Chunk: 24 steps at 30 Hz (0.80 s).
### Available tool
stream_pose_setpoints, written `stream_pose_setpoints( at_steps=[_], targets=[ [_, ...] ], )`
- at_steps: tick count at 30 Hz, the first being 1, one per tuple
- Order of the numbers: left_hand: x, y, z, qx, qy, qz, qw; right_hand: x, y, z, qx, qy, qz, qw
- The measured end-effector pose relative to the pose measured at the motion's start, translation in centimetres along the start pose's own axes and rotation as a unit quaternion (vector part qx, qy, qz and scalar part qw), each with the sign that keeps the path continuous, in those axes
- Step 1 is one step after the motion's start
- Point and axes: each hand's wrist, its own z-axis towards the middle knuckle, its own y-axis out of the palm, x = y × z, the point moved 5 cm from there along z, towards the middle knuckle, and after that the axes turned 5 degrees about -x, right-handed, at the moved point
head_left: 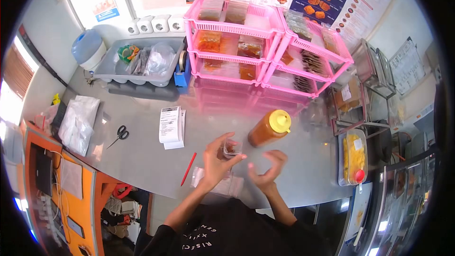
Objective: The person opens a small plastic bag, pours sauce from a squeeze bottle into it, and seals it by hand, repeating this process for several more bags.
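My left hand (pixel 217 163) is closed around a small clear plastic bag (pixel 231 148), its mouth facing up, with a little reddish-brown stuff inside. To the right of it my right hand (pixel 269 168) is in the air, fingers curved and apart, holding nothing. Just beyond both hands stands a squeeze bottle (pixel 268 130) of orange-brown sauce with a yellow cap. Flat clear plastic bags (pixel 227 185) lie on the steel table (pixel 142 161) below my hands, partly covered by my left wrist.
A red pen (pixel 188 169), a stack of receipts (pixel 171 128) and scissors (pixel 118 136) lie to the left. Pink tiered racks (pixel 232 57) with sauce packets stand at the back, beside a grey tray (pixel 106 73). At right sits a tub of yellow food (pixel 354 159).
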Motion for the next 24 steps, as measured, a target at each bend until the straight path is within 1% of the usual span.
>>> stream_pose_setpoints(
  at_steps=[1, 2, 4, 6, 7, 10, 11, 13, 14, 17, 18, 21, 24],
  targets=[
    [0.0, 0.3, -0.2, 0.000, -0.006, -0.022, 1.000, -1.7, 0.4, 1.1, -0.069, 0.016, 0.026, 0.997],
    [-0.4, 0.7, -0.3, -0.022, -0.001, -0.002, 1.000, -2.8, 1.2, 1.6, -0.138, 0.031, 0.053, 0.988],
    [-1.2, 1.3, -0.4, -0.063, 0.012, 0.041, 0.997, -3.0, 2.0, 1.4, -0.096, 0.090, 0.112, 0.985],
    [-0.7, 1.2, -0.5, -0.067, 0.009, 0.014, 0.998, -2.8, 2.6, 1.4, -0.071, 0.152, 0.195, 0.966],
    [-0.4, 1.1, -0.4, -0.068, 0.007, 0.000, 0.998, -2.7, 2.8, 1.3, -0.069, 0.188, 0.247, 0.948],
    [-2.2, 0.7, 0.2, -0.081, -0.041, -0.159, 0.983, -2.1, 3.2, 1.0, -0.076, 0.274, 0.367, 0.886],
    [-2.5, 0.4, 0.2, -0.096, -0.051, -0.153, 0.982, -1.8, 3.2, 0.9, -0.081, 0.301, 0.399, 0.863],
    [-3.1, -0.3, 0.1, -0.129, -0.079, -0.143, 0.978, -1.2, 2.9, 1.5, -0.077, 0.305, 0.432, 0.845],
    [-3.2, -0.5, 0.1, -0.124, -0.101, -0.120, 0.980, -1.1, 2.7, 1.4, -0.076, 0.314, 0.448, 0.834],
    [-3.9, -0.7, 0.1, -0.099, -0.113, -0.103, 0.983, -0.7, 2.8, 1.9, -0.117, 0.341, 0.460, 0.811],
    [-3.6, -0.6, 0.2, -0.094, -0.101, -0.100, 0.985, -0.6, 2.8, 2.0, -0.130, 0.346, 0.457, 0.809],
    [-4.1, -0.9, 0.4, -0.123, -0.127, -0.080, 0.981, -0.4, 3.0, 2.2, -0.168, 0.350, 0.448, 0.806],
    [-3.6, -0.7, 0.3, -0.138, -0.113, -0.082, 0.981, -0.3, 3.3, 2.3, -0.201, 0.346, 0.438, 0.805]
  ],
)
